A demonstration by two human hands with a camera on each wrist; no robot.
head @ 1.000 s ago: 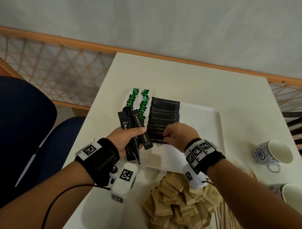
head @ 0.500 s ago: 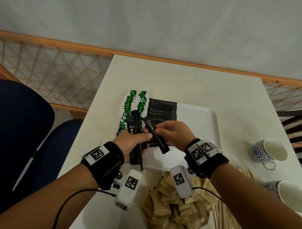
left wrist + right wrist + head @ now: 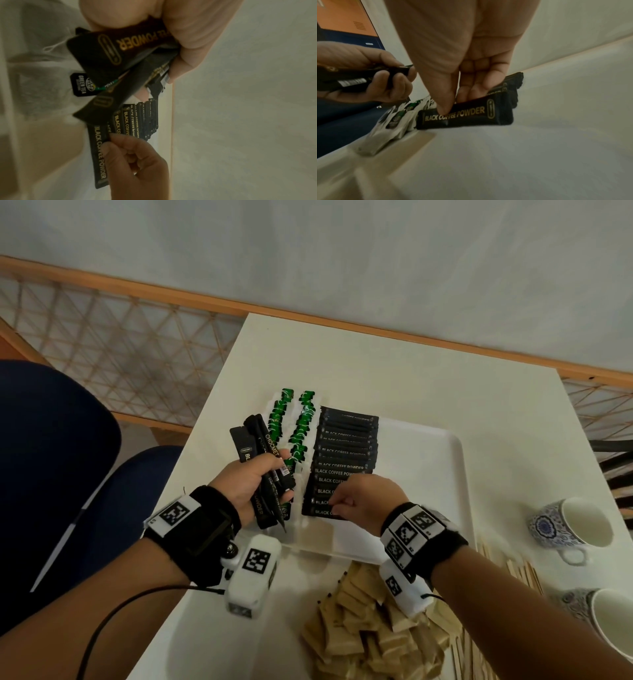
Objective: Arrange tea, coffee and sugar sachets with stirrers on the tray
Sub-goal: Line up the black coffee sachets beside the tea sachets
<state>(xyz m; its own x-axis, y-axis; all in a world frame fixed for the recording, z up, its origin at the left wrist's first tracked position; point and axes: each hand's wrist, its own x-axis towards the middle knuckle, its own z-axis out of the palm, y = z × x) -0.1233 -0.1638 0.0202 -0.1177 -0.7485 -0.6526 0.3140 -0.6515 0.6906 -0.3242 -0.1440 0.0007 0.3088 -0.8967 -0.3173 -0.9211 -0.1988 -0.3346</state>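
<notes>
— So where are you in the job?

— Midway through the coffee column. Your right hand [image 3: 363, 501], at centre frame in the head view, pinches one black coffee sachet [image 3: 464, 116] between thumb and fingertips and sets it flat at the near end of the coffee row [image 3: 346, 453] on the white tray [image 3: 428, 474]. Your left hand [image 3: 250, 484], just left of it, is curled round a bundle of spare coffee sachets [image 3: 263, 460], held above the table edge.

— And next?

— Likely you let go of this one so it overlaps its neighbour squarely, then draw another from the bundle. Keep it parallel; the row is tightly shingled, so a nudge could skew the lot.

— What else is about?

— Two columns of green tea sachets [image 3: 294, 426] lie left of the coffee, on the tray's left edge. Brown sugar sachets [image 3: 363, 631] sit heaped at lower centre, off the tray, and wooden stirrers [image 3: 513, 570] lie loose at lower right beside two patterned cups [image 3: 568, 529]. Those are not yet arranged.

— Anything in the way?

— Only your own right wrist, which hides the sachet's right end from above.
</notes>
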